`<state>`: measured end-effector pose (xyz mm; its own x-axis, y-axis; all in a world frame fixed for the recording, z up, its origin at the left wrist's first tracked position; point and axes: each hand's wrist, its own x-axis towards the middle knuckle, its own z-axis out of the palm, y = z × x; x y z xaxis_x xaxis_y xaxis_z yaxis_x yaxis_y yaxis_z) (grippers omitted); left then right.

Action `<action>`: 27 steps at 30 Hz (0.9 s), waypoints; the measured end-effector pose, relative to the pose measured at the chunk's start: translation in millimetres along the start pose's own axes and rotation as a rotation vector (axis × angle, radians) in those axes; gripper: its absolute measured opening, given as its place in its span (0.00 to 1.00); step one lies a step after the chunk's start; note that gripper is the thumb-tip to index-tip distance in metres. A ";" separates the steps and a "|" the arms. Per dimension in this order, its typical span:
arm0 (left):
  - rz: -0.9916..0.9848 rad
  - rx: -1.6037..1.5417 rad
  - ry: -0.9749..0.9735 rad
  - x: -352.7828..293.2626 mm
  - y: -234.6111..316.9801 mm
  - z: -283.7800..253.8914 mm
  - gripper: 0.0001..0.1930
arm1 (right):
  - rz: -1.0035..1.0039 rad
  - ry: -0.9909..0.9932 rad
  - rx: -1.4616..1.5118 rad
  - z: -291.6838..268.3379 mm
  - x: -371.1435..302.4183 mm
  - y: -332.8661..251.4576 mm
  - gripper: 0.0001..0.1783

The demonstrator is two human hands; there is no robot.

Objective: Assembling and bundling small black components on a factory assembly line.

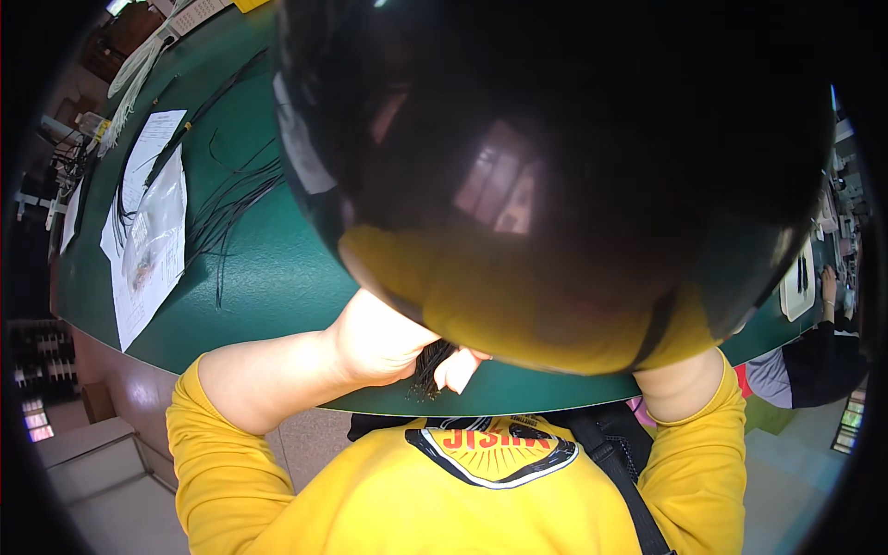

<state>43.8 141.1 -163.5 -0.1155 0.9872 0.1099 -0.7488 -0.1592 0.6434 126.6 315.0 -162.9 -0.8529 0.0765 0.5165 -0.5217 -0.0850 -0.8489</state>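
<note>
Left hand (381,340) gripping a bundle of thin black wires (428,368), likely light, springy, best held mid-length; right hand hidden, can't tell!

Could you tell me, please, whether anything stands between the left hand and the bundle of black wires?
Nothing visible does: the left hand is right against the bundle of black wires. However, a large dark dome covers the view just above, so I cannot tell what lies behind it.
</note>
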 end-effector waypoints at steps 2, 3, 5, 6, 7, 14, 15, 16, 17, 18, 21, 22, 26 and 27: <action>0.021 0.060 0.001 -0.6 0.0 -0.6 0.10 | -0.082 -0.042 -0.096 -2.6 0.4 7.0 0.15; 0.023 0.062 0.000 -1.0 -0.4 -0.6 0.10 | -0.146 -0.026 -0.121 -2.4 -0.3 9.3 0.15; 0.023 0.063 -0.004 -2.8 -1.8 -0.8 0.10 | -0.210 -0.007 -0.150 -1.4 -1.1 7.3 0.15; -0.046 0.072 0.067 -5.4 -3.0 -1.5 0.10 | -0.143 0.002 -0.107 0.7 -0.5 2.8 0.14; -0.081 0.078 0.103 -6.0 -5.4 -4.0 0.10 | -0.110 0.006 -0.085 0.4 -0.2 1.8 0.14; 0.014 0.024 0.036 -6.8 -14.0 -14.0 0.09 | -0.236 -0.084 -0.324 4.2 7.4 -13.0 0.12; 0.007 0.039 0.020 -5.2 -8.9 -11.0 0.09 | -0.157 -0.040 -0.172 4.4 2.9 -4.9 0.12; 0.003 0.047 0.011 -4.5 -8.0 -10.4 0.09 | -0.116 -0.020 -0.098 4.8 0.8 -3.7 0.12; -0.001 0.054 0.002 -3.8 -7.0 -9.8 0.09 | -0.077 0.003 -0.022 5.2 -0.9 -2.4 0.12; -0.001 0.053 -0.001 -3.7 -6.0 -10.2 0.09 | -0.023 0.031 0.007 6.6 -1.5 -5.1 0.12; 0.001 0.032 0.004 -2.4 -4.1 -7.8 0.09 | -0.061 -0.001 -0.320 -2.4 -5.9 -7.9 0.10; 0.002 0.023 0.013 -1.6 -2.9 -6.7 0.09 | -0.105 -0.035 -0.497 -6.4 -5.6 -8.9 0.09; -0.001 0.002 0.017 -1.5 -0.2 -2.5 0.09 | -0.501 -0.054 -1.060 -13.1 -2.1 -15.1 0.05; -0.002 -0.002 0.022 -1.4 -0.1 -2.8 0.09 | -0.504 -0.027 -1.032 -13.0 -1.7 -13.0 0.04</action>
<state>42.2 139.8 -165.8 -0.1281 0.9874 0.0924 -0.7504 -0.1574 0.6420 135.1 328.9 -154.2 -0.5592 -0.1519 0.8150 -0.5485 0.8050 -0.2263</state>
